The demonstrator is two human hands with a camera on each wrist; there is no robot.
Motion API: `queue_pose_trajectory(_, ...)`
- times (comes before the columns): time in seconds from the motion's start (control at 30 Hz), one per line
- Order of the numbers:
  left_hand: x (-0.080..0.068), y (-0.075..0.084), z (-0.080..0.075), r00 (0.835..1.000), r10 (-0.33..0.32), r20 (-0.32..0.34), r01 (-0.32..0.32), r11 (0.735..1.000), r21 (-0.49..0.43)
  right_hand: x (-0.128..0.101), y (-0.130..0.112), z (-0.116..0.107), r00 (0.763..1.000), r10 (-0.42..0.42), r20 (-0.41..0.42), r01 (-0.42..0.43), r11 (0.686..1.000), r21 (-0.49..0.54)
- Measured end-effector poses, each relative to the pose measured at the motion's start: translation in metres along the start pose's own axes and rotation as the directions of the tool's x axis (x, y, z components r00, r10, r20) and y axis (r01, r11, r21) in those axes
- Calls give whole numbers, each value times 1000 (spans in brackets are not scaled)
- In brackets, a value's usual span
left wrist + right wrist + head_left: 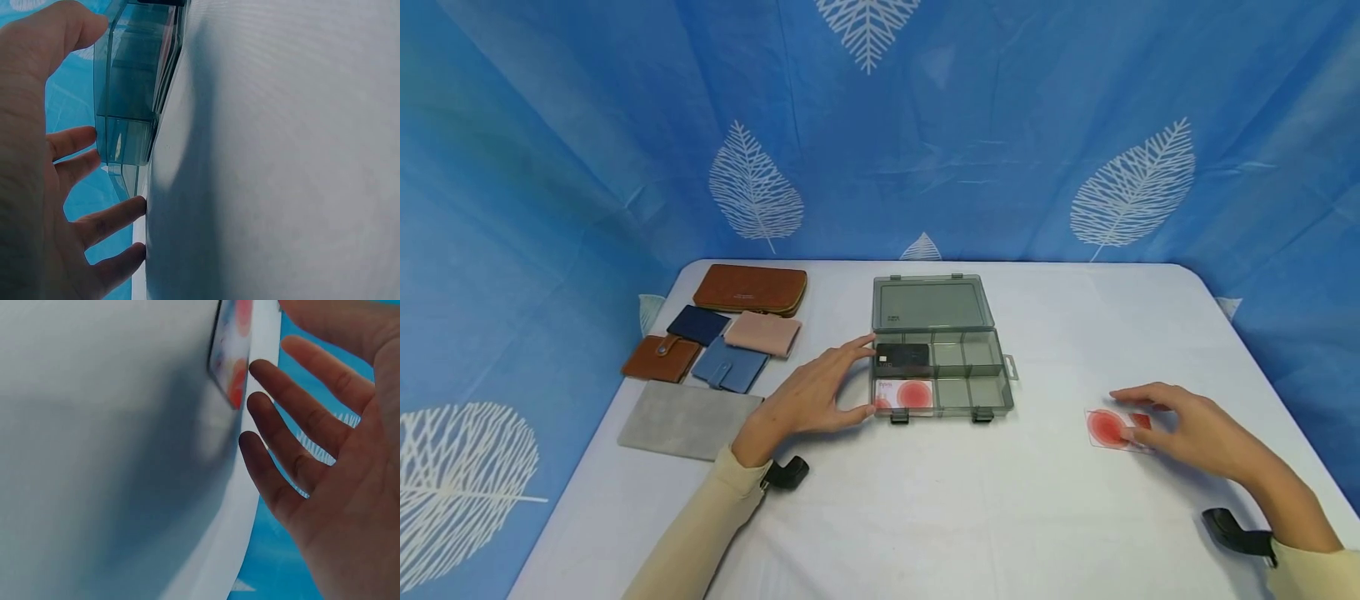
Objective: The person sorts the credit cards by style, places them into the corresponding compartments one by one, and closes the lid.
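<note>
Left hand [811, 397] open, fingers spread, at left end of clear grey organiser box [942, 367]; fingertips just beside box wall, holds nothing. Box in centre of worktop [925, 508], lid open to rear. Inside, left compartments: black card [902, 359] at back, white card w/ red circle [904, 394] in front. Right hand [1187, 429] open, fingers relaxed, over loose red-circle cards [1111, 428] lying flat at right; contact cannot tell. Wallets [722, 333] in group far left.

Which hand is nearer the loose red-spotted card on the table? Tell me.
Right. The right hand hovers right beside the loose card, fingers over its edge; the left hand is far off, at the organizer box.
</note>
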State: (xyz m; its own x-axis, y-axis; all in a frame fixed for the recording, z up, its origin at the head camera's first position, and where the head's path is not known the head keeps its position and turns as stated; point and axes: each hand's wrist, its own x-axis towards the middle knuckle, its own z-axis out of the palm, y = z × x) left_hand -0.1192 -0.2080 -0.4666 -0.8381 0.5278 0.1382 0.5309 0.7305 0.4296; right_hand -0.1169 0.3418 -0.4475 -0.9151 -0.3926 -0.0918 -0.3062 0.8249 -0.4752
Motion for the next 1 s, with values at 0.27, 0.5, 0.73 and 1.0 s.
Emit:
queue_pose_trajectory(0.27,-1,0,0,1000,-11,13,11,1000,-4,-9,11,1,1000,-22,6,22,999,-30)
queue_pose_trajectory(0.5,-3,-2,0,1000,-13,2,13,1000,1,-13,14,5,1000,-14,18,13,1000,17)
queue_pose_trajectory(0.73,-3,-2,0,1000,-15,7,15,1000,-5,-12,15,6,1000,6,26,-6,1000,3)
queue_pose_trajectory(1.0,-2,-2,2,1000,-6,-1,6,1000,6,-13,16,7,1000,-4,13,4,1000,-15)
